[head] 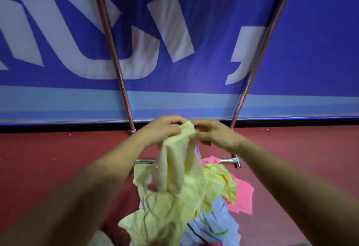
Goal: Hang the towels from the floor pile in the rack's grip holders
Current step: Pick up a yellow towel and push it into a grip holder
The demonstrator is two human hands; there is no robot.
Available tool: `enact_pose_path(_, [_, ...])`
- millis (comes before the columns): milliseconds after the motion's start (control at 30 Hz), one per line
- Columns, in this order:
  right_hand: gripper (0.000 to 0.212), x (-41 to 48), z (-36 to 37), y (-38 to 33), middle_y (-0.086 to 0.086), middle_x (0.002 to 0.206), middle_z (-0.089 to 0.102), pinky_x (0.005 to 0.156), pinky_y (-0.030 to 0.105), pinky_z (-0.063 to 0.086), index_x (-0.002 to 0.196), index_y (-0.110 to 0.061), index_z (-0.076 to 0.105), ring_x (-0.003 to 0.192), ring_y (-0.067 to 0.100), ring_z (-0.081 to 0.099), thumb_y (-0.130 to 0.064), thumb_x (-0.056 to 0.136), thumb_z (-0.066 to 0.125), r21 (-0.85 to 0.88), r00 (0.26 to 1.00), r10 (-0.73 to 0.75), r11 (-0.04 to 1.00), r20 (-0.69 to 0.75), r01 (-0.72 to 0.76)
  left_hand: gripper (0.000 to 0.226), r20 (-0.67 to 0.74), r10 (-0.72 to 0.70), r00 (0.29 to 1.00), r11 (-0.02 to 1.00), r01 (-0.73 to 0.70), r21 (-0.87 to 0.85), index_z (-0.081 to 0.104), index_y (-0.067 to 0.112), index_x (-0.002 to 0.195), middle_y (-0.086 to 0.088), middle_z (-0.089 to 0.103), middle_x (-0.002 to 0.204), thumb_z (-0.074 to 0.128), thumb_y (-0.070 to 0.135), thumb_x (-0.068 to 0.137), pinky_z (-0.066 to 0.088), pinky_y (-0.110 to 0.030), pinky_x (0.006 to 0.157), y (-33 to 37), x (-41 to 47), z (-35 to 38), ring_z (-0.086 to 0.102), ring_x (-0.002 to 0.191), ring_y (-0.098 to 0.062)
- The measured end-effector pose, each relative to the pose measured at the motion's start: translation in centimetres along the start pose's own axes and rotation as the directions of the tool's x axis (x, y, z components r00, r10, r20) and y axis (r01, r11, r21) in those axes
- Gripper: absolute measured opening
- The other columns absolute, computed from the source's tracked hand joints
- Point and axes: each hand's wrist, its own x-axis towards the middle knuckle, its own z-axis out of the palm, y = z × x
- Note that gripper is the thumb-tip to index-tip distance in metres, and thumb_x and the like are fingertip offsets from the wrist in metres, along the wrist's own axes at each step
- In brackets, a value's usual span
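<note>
At centre frame, just below the lower edge of the blue banner, my left grip and my right grip meet on one pale yellow towel. Both grips are closed on the cloth: fingers and thumbs pinch its bunched top edge, and the two grips are nearly touching. The towel hangs down from them toward lower centre. Its lower end overlaps the floor pile in view; I cannot tell whether it rests on it.

The pile lies on the red floor, from lower centre to lower right. A pink towel and a light blue striped towel are noted in it.

Two metal poles of the rack rise toward upper left and upper right. Its base bar lies just behind the pile
</note>
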Motion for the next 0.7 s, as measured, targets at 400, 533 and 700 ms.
enact_pose_path(400, [0.016, -5.1, -3.6, -13.8, 0.006, 0.08, 0.062, 0.087, 0.038, 0.05, 0.077, -0.013, 0.062, 0.081, 0.02, 0.057, -0.011, 0.093, 0.061, -0.04, 0.893, -0.289, 0.955, -0.344, 0.294, 0.04, -0.039, 0.091, 0.995, 0.858, -0.059, 0.509, 0.067, 0.019, 0.081, 0.007, 0.058, 0.071, 0.073, 0.058, 0.073, 0.04, -0.033, 0.071, 9.4, -6.9, -6.5, 0.052, 0.068, -0.006])
enact_pose_path(533, [0.02, -6.8, -4.3, -14.6, 0.0, 0.068, 0.057, 0.076, 0.041, 0.05, 0.076, -0.011, 0.059, 0.068, 0.017, 0.054, -0.008, 0.095, 0.053, -0.107, 0.816, -0.251, 0.968, -0.521, 0.229, 0.034, -0.141, 0.133, 0.981, 0.905, -0.062, 0.422, 0.068, 0.008, 0.085, 0.001, 0.056, 0.073, 0.077, 0.041, 0.082, 0.035, -0.032, 0.073, 9.8, -9.2, -8.4, 0.05, 0.072, -0.01])
enact_pose_path(700, [0.015, -8.5, -3.8, -13.8, 0.0, 0.069, 0.06, 0.071, 0.036, 0.048, 0.079, -0.009, 0.059, 0.065, 0.014, 0.054, -0.01, 0.092, 0.053, -0.342, 0.851, -0.203, 0.939, -0.484, 0.03, 0.02, -0.169, 0.231, 0.958, 0.946, -0.181, 0.268, 0.069, 0.029, 0.071, 0.014, 0.06, 0.069, 0.069, 0.034, 0.091, 0.04, -0.02, 0.068, 13.5, -10.8, -7.2, 0.054, 0.069, -0.002])
